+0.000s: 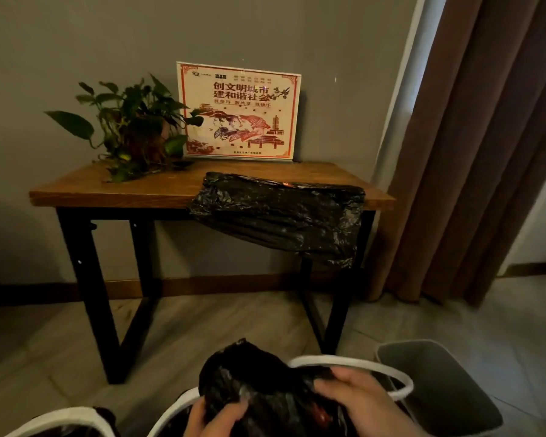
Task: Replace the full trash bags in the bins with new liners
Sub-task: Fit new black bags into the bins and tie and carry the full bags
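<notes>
While the black full bag [265, 389] is gathered at the bottom centre of the frame, the removal step looks to be the one in hand: the bag's neck is bunched up above the white rim of the middle bin [353, 362], and it is being clutched from both sides. The left hand [216, 419] is closed on the crumpled plastic at the bottom edge of the frame, fingers curled into the folds; the right hand [356, 397] is clamped on the same plastic just to the right, over the bin's rim. A second white-rimmed bin [67, 419] is glimpsed at the lower left, with something dark inside it (whether bag or rubbish cannot be told), and a grey bin [438, 383] at the lower right is seen with no liner in it. Up at the centre right of the frame, a folded black sheet, taken to be the new liners [281, 216], is draped over the front edge of the wooden table [114, 187], well apart from the hands; a potted plant [133, 130] and a red-and-white poster [238, 111] are stood behind it against the wall. Next, by this reading, the gathered neck would need to be drawn tight and the bag lifted straight up, clear of the rim, before a fresh liner is fetched from the table, so a firm two-sided hold and a slow pull are called for, since thin plastic may well tear.
</notes>
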The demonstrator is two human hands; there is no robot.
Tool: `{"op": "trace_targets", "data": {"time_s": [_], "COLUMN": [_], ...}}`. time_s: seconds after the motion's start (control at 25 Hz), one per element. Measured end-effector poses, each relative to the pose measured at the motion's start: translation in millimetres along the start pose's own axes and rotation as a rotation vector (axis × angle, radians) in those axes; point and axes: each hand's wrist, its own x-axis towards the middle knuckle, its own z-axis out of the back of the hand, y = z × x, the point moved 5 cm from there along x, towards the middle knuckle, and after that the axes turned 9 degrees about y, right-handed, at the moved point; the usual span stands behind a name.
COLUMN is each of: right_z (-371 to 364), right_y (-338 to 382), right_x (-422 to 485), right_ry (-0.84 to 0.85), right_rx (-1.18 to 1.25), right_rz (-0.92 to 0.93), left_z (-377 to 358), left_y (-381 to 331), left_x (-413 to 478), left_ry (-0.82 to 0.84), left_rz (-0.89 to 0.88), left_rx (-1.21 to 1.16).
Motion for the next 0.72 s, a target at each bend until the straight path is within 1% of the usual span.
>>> {"op": "trace_targets", "data": {"time_s": [0.04,0.08,0.12,0.16,0.2,0.24,0.28,0.32,0.36,0.44,0.48,0.56,0.68,0.72], "right_z": [5.2,7.6,7.9,5.0,2.0,-0.4,-5.7,-5.9,-4.6,4.9,10.0,12.0,-4.5,-14.1], "right_y": [5.2,11.8,21.3,30.4,40.6,48.3,58.0,67.4,79.5,104.1,117.4,140.5,178.2,193.0], "right_x": [3.0,-0.1,-1.8,-1.7,-0.6,-0.2,-1.3,1.4,4.4,16.3,25.7,52.8,101.9,117.5], "right_ry": [-0.106,-0.201,-0.244,-0.254,-0.256,-0.239,-0.213,-0.23,-0.285,-0.476,-0.54,-0.578,-0.499,-0.464], "right_rx": [0.025,0.03,0.02,0.021,0.032,0.03,-0.006,-0.063,-0.099,-0.175,-0.241,-0.478,-1.078,-1.236], "right_rz": [0.013,0.033,0.056,0.079,0.09,0.101,0.111,0.139,0.161,0.211,0.238,0.3,0.499,0.545], "left_z": [-4.7,-10.3,-19.1,-27.9,-32.4,-35.2,-36.9,-38.7,-39.7,-42.9,-44.7,-46.7,-43.5,-40.5], "left_y": [10.2,15.1,19.9,19.3,18.7,19.9,21.6,20.3,18.6,17.8,13.9,17.7,25.3,23.5], "left_x": [-7.4,-15.5,-22.1,-16.4,-12.3,-5.4,3.4,7.2,9.2,14.9,15.8,27.3,42.2,46.0], "left_ry": [0.026,0.105,0.245,0.207,0.261,0.234,0.227,0.226,0.243,0.216,0.208,0.209,0.245,0.255], "left_rz": [-0.017,-0.015,-0.021,0.016,0.072,0.134,0.144,0.125,0.082,0.031,0.017,0.015,0.015,0.015], "left_rx": [-0.047,-0.019,-0.095,-0.162,-0.192,-0.207,-0.223,-0.222,-0.232,-0.222,-0.244,-0.309,-0.337,-0.33]}}
